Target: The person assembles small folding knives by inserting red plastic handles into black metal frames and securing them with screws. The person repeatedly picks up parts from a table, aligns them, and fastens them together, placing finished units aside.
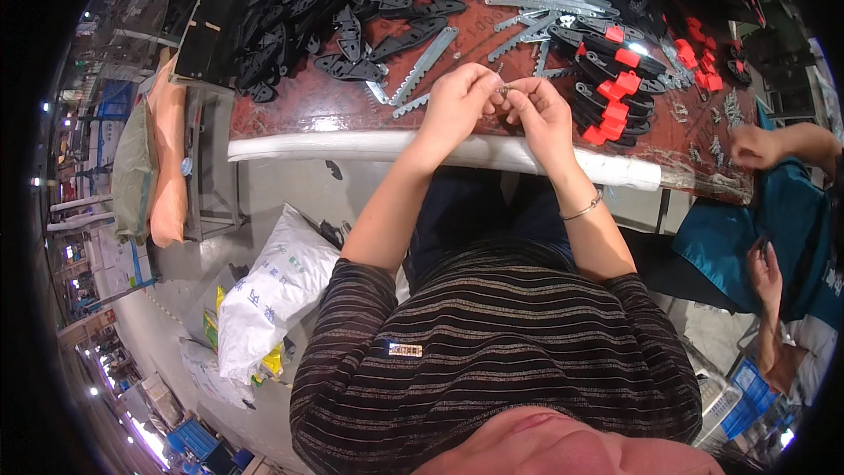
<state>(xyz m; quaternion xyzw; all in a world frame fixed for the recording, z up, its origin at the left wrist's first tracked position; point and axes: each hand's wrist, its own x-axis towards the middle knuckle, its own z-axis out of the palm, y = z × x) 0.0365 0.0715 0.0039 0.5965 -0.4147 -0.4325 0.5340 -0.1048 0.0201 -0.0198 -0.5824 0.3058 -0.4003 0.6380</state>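
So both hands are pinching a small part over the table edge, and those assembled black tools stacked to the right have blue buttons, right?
Not quite: the head view shows the buttons are red, not blue. The rest holds: the left hand and right hand pinch a small part together over the table edge.

head: fisheye | looks steeply down | close over table edge (352,145)

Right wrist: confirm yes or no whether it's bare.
No: a thin silver bracelet circles the wrist below the right hand, which meets the left hand over a small metal part.
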